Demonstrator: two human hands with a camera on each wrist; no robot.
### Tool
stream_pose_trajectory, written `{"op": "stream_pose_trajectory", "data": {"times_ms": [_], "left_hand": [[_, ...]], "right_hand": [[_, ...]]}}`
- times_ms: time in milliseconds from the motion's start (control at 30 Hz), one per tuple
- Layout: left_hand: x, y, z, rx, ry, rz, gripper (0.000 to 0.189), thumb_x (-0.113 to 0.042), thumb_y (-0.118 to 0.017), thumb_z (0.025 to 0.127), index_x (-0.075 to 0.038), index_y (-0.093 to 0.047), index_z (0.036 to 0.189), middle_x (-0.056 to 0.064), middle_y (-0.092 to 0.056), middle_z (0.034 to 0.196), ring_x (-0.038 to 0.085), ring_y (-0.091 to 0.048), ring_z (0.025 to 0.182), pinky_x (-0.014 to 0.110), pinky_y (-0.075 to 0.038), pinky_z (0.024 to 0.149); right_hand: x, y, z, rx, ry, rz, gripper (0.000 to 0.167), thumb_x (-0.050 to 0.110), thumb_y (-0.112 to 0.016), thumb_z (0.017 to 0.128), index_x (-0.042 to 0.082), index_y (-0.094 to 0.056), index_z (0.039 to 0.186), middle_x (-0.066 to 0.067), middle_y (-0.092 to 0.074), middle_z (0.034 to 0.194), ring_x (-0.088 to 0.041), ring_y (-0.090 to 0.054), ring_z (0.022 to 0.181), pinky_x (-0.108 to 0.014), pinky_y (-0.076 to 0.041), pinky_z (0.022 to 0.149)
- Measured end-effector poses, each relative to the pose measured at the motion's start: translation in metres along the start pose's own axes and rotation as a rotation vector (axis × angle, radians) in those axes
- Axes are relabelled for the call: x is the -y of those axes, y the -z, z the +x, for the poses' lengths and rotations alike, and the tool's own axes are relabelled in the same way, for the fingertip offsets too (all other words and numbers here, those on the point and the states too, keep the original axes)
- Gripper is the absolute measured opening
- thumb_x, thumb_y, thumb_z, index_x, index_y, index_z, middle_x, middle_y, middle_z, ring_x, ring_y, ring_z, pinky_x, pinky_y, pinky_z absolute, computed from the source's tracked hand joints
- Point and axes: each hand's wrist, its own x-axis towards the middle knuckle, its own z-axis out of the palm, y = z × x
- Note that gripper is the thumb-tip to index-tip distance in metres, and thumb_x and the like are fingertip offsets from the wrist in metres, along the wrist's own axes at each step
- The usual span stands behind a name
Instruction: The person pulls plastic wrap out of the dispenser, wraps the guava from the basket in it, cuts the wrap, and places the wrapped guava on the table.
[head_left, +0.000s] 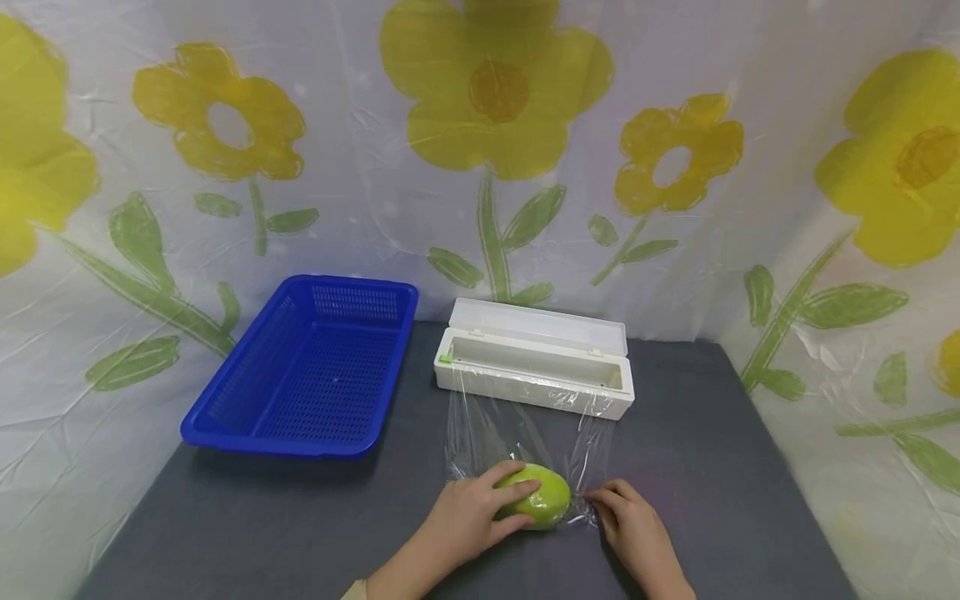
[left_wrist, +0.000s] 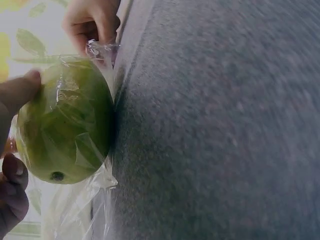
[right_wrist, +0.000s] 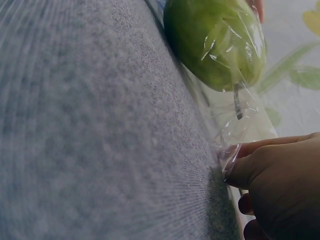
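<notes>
Here, the left hand [head_left: 474,510] grasps the fruit [head_left: 553,493], I judge to steady it against the table [head_left: 720,500]; the right hand [head_left: 637,533], just right of that grip, pinches bunched film [head_left: 480,433], likely to control the loose end. The fruit lies film-covered under the left grip. Beyond both grips, the film runs back to the box [head_left: 627,379], seemingly set there to feed straight toward me. Farther out, left of the grips, sits the basket [head_left: 322,375]. My right wrist view shows the stem [right_wrist: 237,102] pointing toward the pinch; the left wrist view alone reveals the opposite end's dark spot [left_wrist: 57,176].
</notes>
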Motion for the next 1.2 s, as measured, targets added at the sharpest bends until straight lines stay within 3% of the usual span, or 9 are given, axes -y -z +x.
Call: {"op": "stream_pose_trajectory", "data": {"times_ms": [233, 367, 433, 500, 667, 867, 933, 1067, 1200], "left_hand": [[0.002, -0.002, 0.003, -0.016, 0.107, -0.129, 0.037, -0.04, -0.08, 0.096, -0.029, -0.078, 0.131, -0.001, -0.069, 0.136, 0.013, -0.076, 0.087, 0.03, -0.06, 0.067], [0.003, -0.001, 0.005, 0.006, 0.155, -0.227, 0.029, -0.029, -0.075, 0.101, -0.027, -0.079, 0.13, 0.001, -0.07, 0.135, 0.004, -0.064, 0.062, 0.021, -0.051, 0.057], [0.003, -0.001, 0.006, 0.011, 0.176, -0.255, 0.027, -0.025, -0.074, 0.102, -0.026, -0.079, 0.128, 0.001, -0.071, 0.133, 0.001, -0.058, 0.058, 0.017, -0.045, 0.055], [0.003, 0.0, 0.007, 0.016, 0.197, -0.272, 0.026, -0.023, -0.073, 0.102, -0.026, -0.08, 0.127, 0.0, -0.071, 0.131, 0.004, -0.063, 0.062, 0.017, -0.045, 0.055], [0.002, 0.0, 0.009, 0.02, 0.231, -0.261, 0.025, -0.023, -0.074, 0.102, -0.027, -0.081, 0.126, -0.002, -0.072, 0.13, 0.015, -0.076, 0.095, 0.024, -0.055, 0.065], [0.001, 0.0, 0.011, 0.032, 0.247, -0.252, 0.025, -0.024, -0.074, 0.102, -0.027, -0.081, 0.125, -0.002, -0.072, 0.13, 0.017, -0.076, 0.1, 0.027, -0.058, 0.069], [0.001, 0.0, 0.011, 0.036, 0.252, -0.249, 0.025, -0.024, -0.074, 0.102, -0.027, -0.081, 0.126, -0.002, -0.072, 0.129, 0.018, -0.075, 0.103, 0.029, -0.06, 0.072], [0.001, 0.0, 0.013, 0.04, 0.263, -0.25, 0.025, -0.024, -0.074, 0.101, -0.027, -0.081, 0.126, -0.004, -0.072, 0.129, 0.018, -0.074, 0.109, 0.033, -0.062, 0.078], [0.001, 0.001, 0.014, 0.035, 0.276, -0.251, 0.025, -0.025, -0.074, 0.101, -0.025, -0.081, 0.126, -0.004, -0.073, 0.127, 0.018, -0.074, 0.11, 0.035, -0.062, 0.082]], "right_hand": [[0.001, 0.001, 0.001, 0.021, -0.014, -0.003, 0.032, -0.009, -0.09, 0.073, 0.017, -0.081, 0.089, 0.011, -0.066, 0.089, -0.01, -0.068, 0.077, -0.032, -0.058, 0.067], [0.002, 0.001, 0.001, 0.022, -0.03, 0.001, 0.033, -0.01, -0.09, 0.073, 0.018, -0.081, 0.089, 0.011, -0.067, 0.089, -0.011, -0.069, 0.079, -0.033, -0.059, 0.07], [0.002, 0.002, 0.001, 0.019, -0.04, 0.004, 0.034, -0.01, -0.09, 0.073, 0.019, -0.081, 0.089, 0.011, -0.068, 0.089, -0.01, -0.069, 0.079, -0.033, -0.059, 0.07], [0.003, 0.002, 0.001, 0.018, -0.053, 0.012, 0.034, -0.009, -0.091, 0.072, 0.019, -0.081, 0.088, 0.011, -0.069, 0.089, -0.009, -0.067, 0.077, -0.032, -0.058, 0.069], [0.004, 0.005, 0.001, 0.006, -0.089, 0.009, 0.032, -0.008, -0.092, 0.071, 0.018, -0.079, 0.085, 0.008, -0.07, 0.088, -0.001, -0.056, 0.071, -0.027, -0.051, 0.062], [0.012, 0.014, 0.005, -0.112, -0.116, -0.024, 0.034, -0.014, -0.088, 0.069, 0.011, -0.078, 0.09, 0.001, -0.071, 0.088, -0.008, -0.059, 0.071, -0.03, -0.052, 0.061], [0.018, 0.018, 0.009, -0.176, -0.074, -0.001, 0.033, -0.014, -0.085, 0.071, 0.009, -0.078, 0.093, -0.002, -0.072, 0.091, -0.015, -0.063, 0.076, -0.031, -0.053, 0.065], [0.031, 0.024, 0.02, -0.282, 0.139, 0.116, 0.006, 0.005, -0.072, 0.095, 0.006, -0.078, 0.097, -0.005, -0.072, 0.098, -0.024, -0.067, 0.089, -0.027, -0.052, 0.083], [0.046, 0.021, 0.029, -0.283, 0.366, 0.223, 0.031, 0.025, -0.057, 0.11, 0.005, -0.079, 0.1, -0.007, -0.073, 0.104, -0.026, -0.066, 0.097, -0.025, -0.046, 0.098]]}}
